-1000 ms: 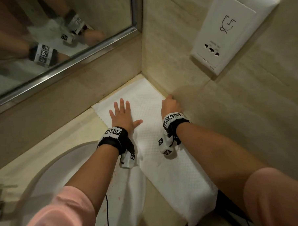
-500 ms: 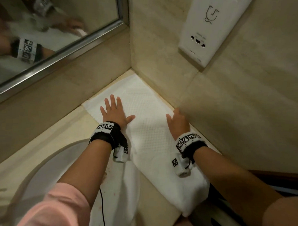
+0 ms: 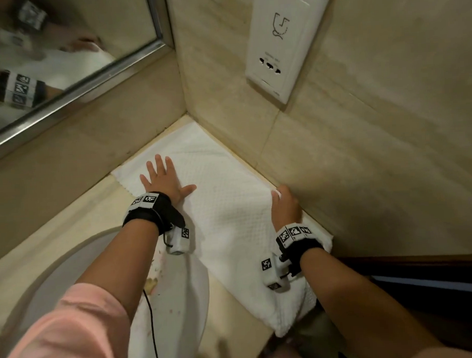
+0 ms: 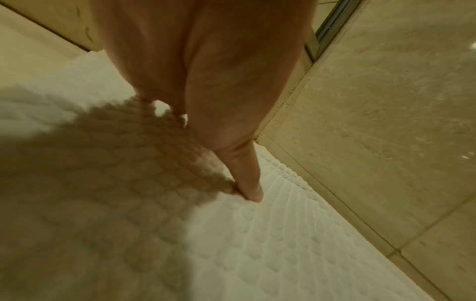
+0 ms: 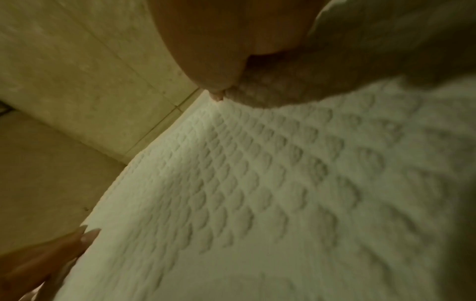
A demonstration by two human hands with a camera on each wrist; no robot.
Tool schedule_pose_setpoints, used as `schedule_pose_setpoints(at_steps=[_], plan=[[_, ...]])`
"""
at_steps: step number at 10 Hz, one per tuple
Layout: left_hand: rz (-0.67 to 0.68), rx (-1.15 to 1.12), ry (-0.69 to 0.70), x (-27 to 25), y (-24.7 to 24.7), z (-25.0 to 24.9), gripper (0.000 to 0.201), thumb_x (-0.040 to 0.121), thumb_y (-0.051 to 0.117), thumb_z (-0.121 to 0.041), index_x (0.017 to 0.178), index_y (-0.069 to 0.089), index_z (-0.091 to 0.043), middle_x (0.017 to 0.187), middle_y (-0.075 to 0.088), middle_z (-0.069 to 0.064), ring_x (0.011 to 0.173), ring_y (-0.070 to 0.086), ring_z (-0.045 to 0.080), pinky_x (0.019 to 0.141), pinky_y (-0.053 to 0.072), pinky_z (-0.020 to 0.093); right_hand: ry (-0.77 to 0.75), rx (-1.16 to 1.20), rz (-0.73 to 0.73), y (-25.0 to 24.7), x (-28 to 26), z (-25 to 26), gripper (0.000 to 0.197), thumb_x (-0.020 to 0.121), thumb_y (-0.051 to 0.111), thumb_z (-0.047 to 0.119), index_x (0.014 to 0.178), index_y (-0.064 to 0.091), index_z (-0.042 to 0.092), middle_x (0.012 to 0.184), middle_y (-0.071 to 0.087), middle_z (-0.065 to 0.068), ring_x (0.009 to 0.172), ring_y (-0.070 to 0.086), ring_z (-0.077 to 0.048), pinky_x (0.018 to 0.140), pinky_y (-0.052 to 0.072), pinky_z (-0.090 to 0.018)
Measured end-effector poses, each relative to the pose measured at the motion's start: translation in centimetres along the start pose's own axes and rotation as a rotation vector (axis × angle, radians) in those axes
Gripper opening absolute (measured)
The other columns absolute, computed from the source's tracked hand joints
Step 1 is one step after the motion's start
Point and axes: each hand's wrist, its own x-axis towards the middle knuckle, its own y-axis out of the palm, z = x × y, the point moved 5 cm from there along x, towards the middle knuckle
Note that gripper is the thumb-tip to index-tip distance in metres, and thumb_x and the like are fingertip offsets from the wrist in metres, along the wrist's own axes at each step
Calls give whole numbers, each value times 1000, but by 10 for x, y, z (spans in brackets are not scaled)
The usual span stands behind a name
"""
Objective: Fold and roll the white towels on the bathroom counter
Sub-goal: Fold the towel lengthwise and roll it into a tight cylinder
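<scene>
We see a long white towel with a small quilted pattern [image 3: 228,219] lying flat on the beige stone counter [image 3: 77,221], pushed into the corner where the two tiled walls meet; its near end hangs over the counter edge. Our left hand [image 3: 163,179] lies flat on the towel's far left part, fingers straight and spread, holding nothing. Our right hand [image 3: 286,207] is at the towel's right edge, just beside the side wall (in the right wrist view [image 5: 231,51] the cloth bends up against the thumb), and it seems to pinch this edge. A white oval basin [image 3: 186,297] sits left of the towel, and a white socket plate [image 3: 283,44] hangs on the side wall.
</scene>
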Motion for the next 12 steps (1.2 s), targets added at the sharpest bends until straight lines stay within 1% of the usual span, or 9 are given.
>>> schedule_pose_setpoints(at_steps=[3, 4, 5, 6, 7, 8, 10, 11, 12], plan=[[8, 35, -72, -4, -8, -9, 101, 87, 54, -56, 150, -10, -9, 157, -20, 13, 144, -14, 37, 116, -1, 54, -12, -88, -66, -7, 0, 3, 25, 97, 51, 35, 102, 60, 12, 88, 67, -14, 80, 63, -34, 60, 44, -31], [-68, -88, -80, -18, -14, -48, 63, 100, 39, -25, 148, 10, 2, 156, 2, 23, 144, 5, 40, 118, 10, 48, 7, -87, -91, -11, 0, 0, 25, 94, 55, 40, 100, 64, 18, 85, 69, -13, 77, 64, -33, 61, 49, -33], [-58, -110, 314, -37, 10, -112, 50, 99, 33, -15, 144, 24, 3, 156, 11, 21, 143, 13, 36, 119, 12, 42, 23, -96, -88, -10, 2, 0, 25, 93, 55, 43, 102, 65, 21, 87, 70, -12, 79, 64, -34, 64, 52, -34], [106, -5, 643, -56, 52, -161, 58, 98, 44, -24, 145, 23, 1, 157, 7, 19, 146, 11, 31, 119, 16, 37, 18, -70, -76, -10, 3, -1, 23, 91, 57, 44, 97, 64, 23, 88, 71, -10, 80, 64, -34, 66, 52, -34], [161, 267, 663, -64, 81, -175, 70, 99, 39, -37, 148, 9, 3, 156, -4, 24, 145, 0, 36, 119, 12, 44, -33, 13, -55, -12, 1, -7, 20, 89, 61, 40, 95, 64, 21, 87, 71, -8, 80, 65, -32, 63, 49, -30], [180, 352, 633, -72, 86, -178, 83, 97, 40, -47, 149, -3, 3, 155, -16, 23, 144, -14, 37, 119, 1, 46, -53, 62, -36, -17, -6, -21, 28, 86, 65, 41, 103, 66, 20, 96, 72, -4, 85, 65, -26, 69, 50, -28], [158, 388, 601, -77, 92, -179, 106, 87, 50, -60, 147, -12, 2, 154, -23, 21, 143, -19, 37, 118, -3, 46, 48, 226, -19, -33, -46, -89, 19, 87, 65, 39, 92, 63, 20, 87, 67, 2, 82, 61, -18, 74, 48, -27], [137, 407, 585, -78, 94, -180, 108, 87, 49, -62, 147, -13, 2, 153, -23, 22, 143, -19, 37, 119, -3, 46, 128, 403, -41, -41, -62, -115, 16, 85, 70, 26, 87, 63, 12, 84, 65, 0, 80, 60, -18, 71, 44, -25], [143, 415, 574, -79, 95, -180, 108, 87, 49, -62, 147, -14, 2, 153, -24, 22, 143, -20, 36, 119, -4, 46, 214, 563, -75, -45, -67, -125, 13, 82, 74, 23, 81, 64, 14, 78, 66, 1, 74, 61, -15, 65, 49, -26]])
